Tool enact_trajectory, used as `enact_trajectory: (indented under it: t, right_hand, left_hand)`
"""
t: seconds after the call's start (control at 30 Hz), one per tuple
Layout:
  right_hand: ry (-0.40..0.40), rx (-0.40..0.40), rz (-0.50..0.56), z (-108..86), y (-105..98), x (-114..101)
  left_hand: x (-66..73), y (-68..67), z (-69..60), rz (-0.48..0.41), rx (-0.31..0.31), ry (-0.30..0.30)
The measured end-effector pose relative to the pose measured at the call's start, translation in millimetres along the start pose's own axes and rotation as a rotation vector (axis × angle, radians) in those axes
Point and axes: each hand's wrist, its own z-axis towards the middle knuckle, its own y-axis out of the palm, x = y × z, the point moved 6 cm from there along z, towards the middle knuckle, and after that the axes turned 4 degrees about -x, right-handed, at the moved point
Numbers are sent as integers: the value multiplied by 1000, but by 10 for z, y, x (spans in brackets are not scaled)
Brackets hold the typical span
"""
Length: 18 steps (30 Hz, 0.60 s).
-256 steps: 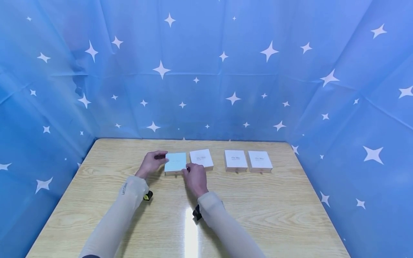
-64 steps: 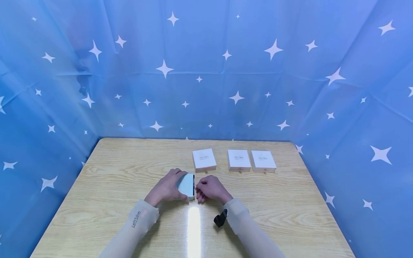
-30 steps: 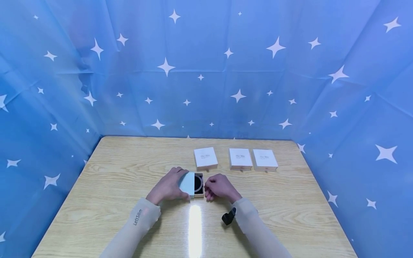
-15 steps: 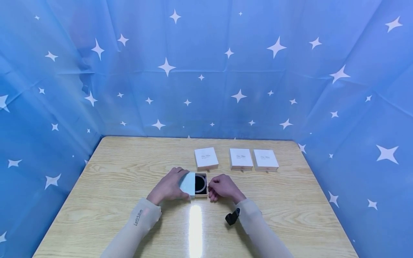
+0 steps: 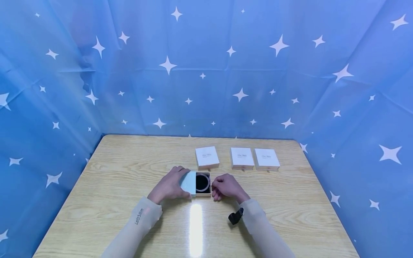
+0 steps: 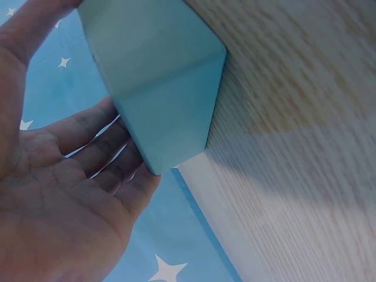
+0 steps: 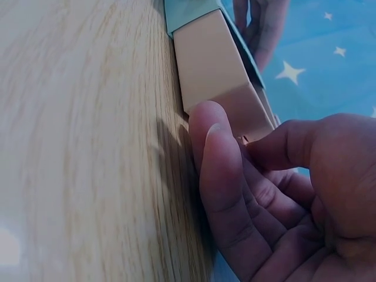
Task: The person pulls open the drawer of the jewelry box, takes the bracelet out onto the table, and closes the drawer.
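Note:
A mint-green box sleeve lies on the table in the head view, its end turned to the right. My left hand grips it, thumb on the near side and fingers on the far side; the left wrist view shows the sleeve between them. Out of its right end sticks a tan drawer with a dark lining. A pale bangle lies in the drawer, wholly in sight. My right hand pinches a small pull tab at the drawer's front, mostly hidden by thumb and finger.
Three white boxes with small dark lettering stand farther back: the left box, the middle box and the right box. Behind the wooden table hangs a blue star-patterned curtain.
The mint box has come nearer from the back row and been turned. My right hand has drawn the drawer rightward out of the sleeve, baring the bangle, while my left hand keeps its grip.

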Motion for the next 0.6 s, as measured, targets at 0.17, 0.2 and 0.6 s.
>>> enact_trajectory:
  t: [0.17,0.2,0.6]
  right_hand:
    - [-4,-2,12,-17,-21,5]
    - [-7,-3,13,-18,-23,6]
    - [20,12,56,-44,-63,74]
  left_hand:
    - [6,-4,0,-1,-2,-4]
    - [9,-6,-1,-2,-2,-4]
    - [21,-13,-13,2,-3,-6]
